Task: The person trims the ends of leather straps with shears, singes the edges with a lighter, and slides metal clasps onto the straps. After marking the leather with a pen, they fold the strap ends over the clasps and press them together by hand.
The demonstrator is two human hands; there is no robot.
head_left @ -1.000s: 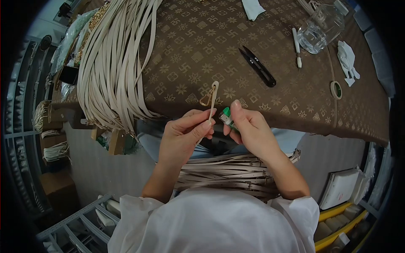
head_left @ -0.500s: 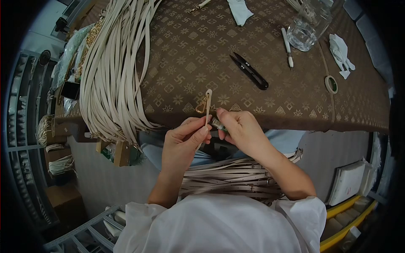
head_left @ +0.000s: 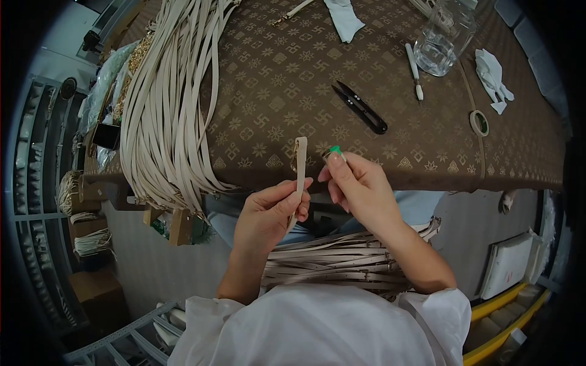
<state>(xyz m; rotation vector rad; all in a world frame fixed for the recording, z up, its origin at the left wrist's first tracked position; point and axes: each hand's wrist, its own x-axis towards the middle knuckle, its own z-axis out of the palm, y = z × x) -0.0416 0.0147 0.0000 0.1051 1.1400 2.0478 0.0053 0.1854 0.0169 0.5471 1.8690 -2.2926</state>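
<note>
A flat, narrow beige leather strap (head_left: 300, 168) stands upright over the edge of the brown patterned tablecloth (head_left: 274, 79), pinched in the left hand (head_left: 268, 213). The right hand (head_left: 360, 186) grips what looks like a small green-topped lighter (head_left: 334, 152) just beside it.

Beige strap (head_left: 300, 168); green lighter (head_left: 334, 152); brown gold-patterned tablecloth (head_left: 274, 79); black snips (head_left: 360, 108).
</note>
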